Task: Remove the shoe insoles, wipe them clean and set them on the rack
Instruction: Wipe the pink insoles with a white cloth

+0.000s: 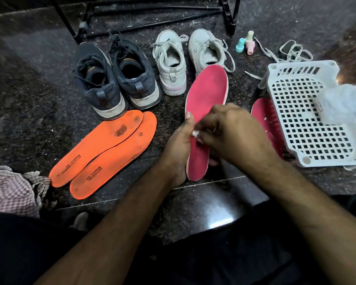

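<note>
My left hand [178, 149] grips a pink insole [207, 93] by its lower edge and holds it up off the floor, toe end pointing away. My right hand [230, 132] lies over the middle of that insole, its fingers pinching a small white wad [195, 133] against the surface. A second pink insole [264, 120] lies on the floor, partly under the white basket. Two orange insoles [103, 153] with dark stains lie overlapping on the floor to the left. The black metal rack [152, 17] stands at the back.
A dark pair of sneakers [115, 77] and a white pair [185, 58] stand before the rack. A white perforated plastic basket [308, 128] at right bears a crumpled white wipe pack [339, 105]. Loose laces and three small pastel bottles [246, 43] lie behind it. A checked cloth [12, 188] is at left.
</note>
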The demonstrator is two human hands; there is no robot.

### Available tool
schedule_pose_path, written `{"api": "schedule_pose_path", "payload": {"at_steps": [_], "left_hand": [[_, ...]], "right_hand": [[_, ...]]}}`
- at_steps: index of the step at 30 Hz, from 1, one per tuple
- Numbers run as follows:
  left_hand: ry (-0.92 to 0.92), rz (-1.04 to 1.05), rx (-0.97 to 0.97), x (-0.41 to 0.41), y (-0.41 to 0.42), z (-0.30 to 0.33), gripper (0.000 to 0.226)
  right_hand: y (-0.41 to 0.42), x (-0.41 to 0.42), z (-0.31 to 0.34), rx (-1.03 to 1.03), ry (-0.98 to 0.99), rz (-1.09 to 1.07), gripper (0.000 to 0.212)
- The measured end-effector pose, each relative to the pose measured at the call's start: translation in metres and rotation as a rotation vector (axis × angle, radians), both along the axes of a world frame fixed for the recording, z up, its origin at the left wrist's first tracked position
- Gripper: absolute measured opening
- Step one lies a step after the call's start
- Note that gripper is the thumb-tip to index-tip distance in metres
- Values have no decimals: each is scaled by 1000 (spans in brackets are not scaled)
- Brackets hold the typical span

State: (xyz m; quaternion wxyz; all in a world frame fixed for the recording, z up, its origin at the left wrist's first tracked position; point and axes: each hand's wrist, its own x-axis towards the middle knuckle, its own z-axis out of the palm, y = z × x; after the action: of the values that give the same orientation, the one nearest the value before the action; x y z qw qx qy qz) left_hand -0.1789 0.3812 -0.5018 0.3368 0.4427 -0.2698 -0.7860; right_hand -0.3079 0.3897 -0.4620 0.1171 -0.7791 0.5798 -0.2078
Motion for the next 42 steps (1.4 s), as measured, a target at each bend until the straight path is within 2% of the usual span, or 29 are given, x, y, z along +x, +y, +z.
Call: {"api": "schedule_pose_path", "payload": {"at_steps": [4,7,9,11,14,17,21,24,28,32,34,36,38,42], "left_hand": [[-50,-95,-66,4,3,2,72],[-32,-118,-64,2,5,7,66],[18,-47,-19,2,3,8,60],[94,47,50,6,-1,6,64],[29,59,56,17,-8,1,81],[29,64,69,17,-9,0,78],[118,-24,103,5,0,5,59],[38,-179,21,3,4,6,62],[9,-179,-38,5,3,3,61],[165,-72,51,4,3,11,49],[211,6,87,10,0,11,55],[168,-15,73,14,-3,10,71],[122,-14,67,13,-3,9,71],[-30,-112,-7,4,4,7,60]], "right_hand": [[-18,-16,3,-76,-71,-196,18],[-14,-10,5,-88,-105,-254,20],[-2,2,4,-7,-135,-210,22],[15,20,-1,101,-122,-109,21],[36,40,-8,202,-62,23,17],[35,33,-8,262,-68,64,15],[15,12,-4,101,-17,1,15],[-1,-6,1,9,-30,-100,13],[-9,-18,6,-39,-70,-242,18],[7,3,2,124,-151,-208,26],[20,20,-2,252,-185,-101,26],[28,29,-6,307,-162,3,24],[24,25,-7,264,-117,36,19],[-2,-4,0,73,-101,-130,17]]}}
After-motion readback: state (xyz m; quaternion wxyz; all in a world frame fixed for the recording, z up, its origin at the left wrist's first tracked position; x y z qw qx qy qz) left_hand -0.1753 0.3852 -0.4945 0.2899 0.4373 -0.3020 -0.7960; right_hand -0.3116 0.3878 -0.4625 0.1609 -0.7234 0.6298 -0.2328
